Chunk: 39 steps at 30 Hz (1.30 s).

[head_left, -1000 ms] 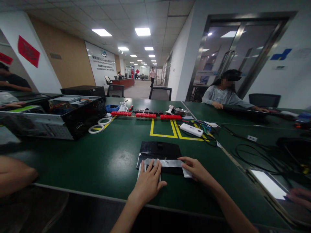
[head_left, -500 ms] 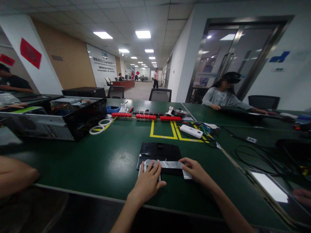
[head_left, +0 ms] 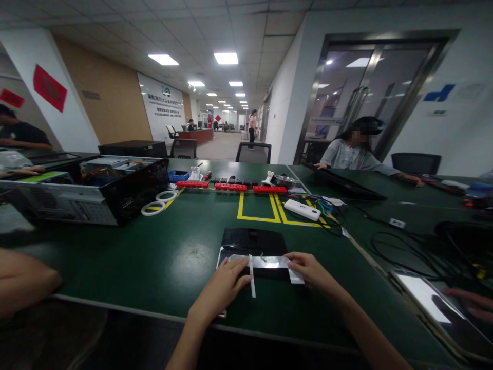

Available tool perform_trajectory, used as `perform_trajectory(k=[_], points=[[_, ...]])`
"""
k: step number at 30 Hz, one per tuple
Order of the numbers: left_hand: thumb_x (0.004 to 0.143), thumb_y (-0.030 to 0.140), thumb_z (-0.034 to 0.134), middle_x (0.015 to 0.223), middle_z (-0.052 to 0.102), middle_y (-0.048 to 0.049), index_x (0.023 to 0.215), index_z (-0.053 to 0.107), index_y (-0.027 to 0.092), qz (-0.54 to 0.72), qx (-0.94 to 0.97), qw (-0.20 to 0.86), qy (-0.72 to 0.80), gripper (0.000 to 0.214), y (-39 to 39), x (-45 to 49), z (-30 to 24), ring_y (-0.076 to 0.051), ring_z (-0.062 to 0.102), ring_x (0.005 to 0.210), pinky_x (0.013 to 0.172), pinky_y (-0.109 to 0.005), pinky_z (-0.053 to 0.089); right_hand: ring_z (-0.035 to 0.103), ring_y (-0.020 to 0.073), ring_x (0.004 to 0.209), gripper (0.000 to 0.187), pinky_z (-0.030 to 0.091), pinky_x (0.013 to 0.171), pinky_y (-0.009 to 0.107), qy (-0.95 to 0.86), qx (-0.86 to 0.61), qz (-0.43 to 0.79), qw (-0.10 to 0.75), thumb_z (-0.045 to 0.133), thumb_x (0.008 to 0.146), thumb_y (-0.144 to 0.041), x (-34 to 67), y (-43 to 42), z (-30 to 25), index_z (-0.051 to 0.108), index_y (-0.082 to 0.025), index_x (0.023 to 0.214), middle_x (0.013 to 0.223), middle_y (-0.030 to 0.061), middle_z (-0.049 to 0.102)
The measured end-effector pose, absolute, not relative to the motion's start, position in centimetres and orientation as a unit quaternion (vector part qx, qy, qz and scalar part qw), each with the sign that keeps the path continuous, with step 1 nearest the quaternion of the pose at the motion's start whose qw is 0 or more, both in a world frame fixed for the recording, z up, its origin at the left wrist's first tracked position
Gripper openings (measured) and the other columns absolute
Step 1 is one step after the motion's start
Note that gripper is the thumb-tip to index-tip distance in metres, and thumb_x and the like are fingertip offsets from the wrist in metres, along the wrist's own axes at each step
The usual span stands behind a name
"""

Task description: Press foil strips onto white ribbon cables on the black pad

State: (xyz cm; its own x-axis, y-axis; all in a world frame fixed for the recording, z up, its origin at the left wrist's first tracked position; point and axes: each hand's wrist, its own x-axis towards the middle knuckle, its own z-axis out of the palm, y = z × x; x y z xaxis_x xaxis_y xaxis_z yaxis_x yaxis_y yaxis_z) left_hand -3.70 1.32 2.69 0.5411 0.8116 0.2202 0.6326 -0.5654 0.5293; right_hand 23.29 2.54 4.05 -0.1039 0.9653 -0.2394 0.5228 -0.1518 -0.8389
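A glossy black panel lies on the green table in front of me. Along its near part runs a flat silver strip, with a small bit of something on its upper edge. My left hand rests over the strip's left end, fingers extended and close together, the thumb apart from them. A narrow white strip crosses the silver one beside that thumb and reaches towards me. My right hand pinches the silver strip's right end between thumb and fingers, where a silver flap hangs down. The left end is hidden under my left hand.
An opened computer case stands at left, with white rings beside it. Red power strips, a white device and cables lie behind the panel. A tablet-like device is at right; a co-worker sits across.
My left hand has drawn left and towards me, its fingers closer together, uncovering the narrow white strip. My right hand stays put. The co-worker's dark panel across the table has tilted.
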Motion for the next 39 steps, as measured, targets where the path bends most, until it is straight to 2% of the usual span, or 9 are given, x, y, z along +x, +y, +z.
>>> perform_trajectory(k=[4,9,14,17,20,25,30,33,39], points=[[0.093,0.033,0.040,0.116,0.065,-0.0055,0.117,0.058,0.022,0.282,0.818,0.186,0.466,0.032,1.3,-6.0,2.7,-0.020,0.059,0.106,0.093,-0.036,0.044,0.042,0.0062,0.044,0.042,0.028,0.035,0.016,-0.593,-0.570,0.492,0.286,0.058,0.075,-0.042,22.9,2.8,5.7,0.058,-0.014,0.105,0.064,-0.0024,0.052],[0.093,0.029,0.038,0.106,0.068,-0.0048,0.107,0.063,0.023,0.309,0.795,0.119,0.508,0.030,1.0,-8.8,1.3,-0.019,0.062,0.097,0.087,-0.034,0.048,0.044,0.0066,0.043,0.044,0.027,0.032,0.015,-0.566,-0.506,0.542,0.359,0.065,0.072,-0.044,22.0,3.2,8.0,0.053,-0.016,0.104,0.063,-0.0036,0.053],[0.091,0.028,0.042,0.101,0.069,-0.0048,0.104,0.064,0.023,0.321,0.799,0.065,0.505,0.026,0.5,-10.7,-0.9,-0.020,0.064,0.093,0.083,-0.035,0.051,0.041,0.0069,0.040,0.047,0.029,0.031,0.015,-0.492,-0.468,0.506,0.532,0.074,0.064,-0.039,24.2,3.8,11.1,0.050,-0.020,0.101,0.056,-0.0066,0.050],[0.090,0.028,0.044,0.101,0.069,-0.0062,0.103,0.065,0.022,0.333,0.803,0.024,0.493,0.025,0.3,-11.2,-2.1,-0.022,0.063,0.095,0.086,-0.039,0.050,0.046,0.0084,0.044,0.046,0.033,0.032,0.014,-0.431,-0.441,0.454,0.643,0.078,0.058,-0.029,27.7,5.1,12.1,0.051,-0.022,0.093,0.058,-0.0062,0.051],[0.090,0.027,0.045,0.102,0.069,-0.0060,0.103,0.065,0.022,0.334,0.803,-0.002,0.493,0.024,0.2,-11.4,-2.7,-0.022,0.063,0.097,0.087,-0.041,0.049,0.049,0.0090,0.045,0.039,0.034,0.032,0.014,-0.384,-0.431,0.412,0.705,0.075,0.060,-0.021,31.7,7.0,11.5,0.051,-0.023,0.091,0.062,-0.0053,0.053],[0.089,0.027,0.046,0.102,0.069,-0.0051,0.101,0.066,0.023,0.335,0.803,-0.016,0.492,0.023,0.2,-11.3,-2.7,-0.022,0.063,0.096,0.086,-0.041,0.050,0.050,0.0091,0.041,0.021,0.035,0.033,0.014,-0.251,-0.571,0.354,0.697,0.055,0.078,-0.010,36.2,9.2,7.4,0.049,-0.024,0.093,0.060,-0.0043,0.053],[0.089,0.026,0.047,0.103,0.069,-0.0052,0.102,0.066,0.023,0.329,0.805,-0.010,0.494,0.023,0.2,-11.3,-2.5,-0.022,0.062,0.096,0.086,-0.041,0.050,0.046,0.0075,0.034,0.016,0.039,0.033,0.015,-0.169,-0.651,0.334,0.661,0.047,0.082,-0.004,37.9,9.8,3.6,0.047,-0.018,0.089,0.055,-0.0036,0.050],[0.089,0.026,0.046,0.104,0.068,-0.0055,0.103,0.065,0.023,0.323,0.803,-0.006,0.500,0.024,0.1,-11.3,-2.5,-0.022,0.062,0.098,0.086,-0.042,0.050,0.048,0.0083,0.036,0.015,0.041,0.033,0.016,-0.153,-0.679,0.313,0.646,0.049,0.083,-0.005,38.3,10.0,2.8,0.048,-0.017,0.092,0.057,-0.0027,0.051],[0.088,0.026,0.047,0.104,0.068,-0.0051,0.103,0.065,0.024,0.324,0.798,0.000,0.508,0.024,-0.1,-11.1,-2.3,-0.022,0.062,0.098,0.087,-0.042,0.049,0.050,0.0089,0.037,0.020,0.039,0.030,0.014,-0.164,-0.705,0.278,0.632,0.065,0.077,-0.015,38.0,10.3,2.4,0.050,-0.017,0.091,0.058,-0.0029,0.052]])
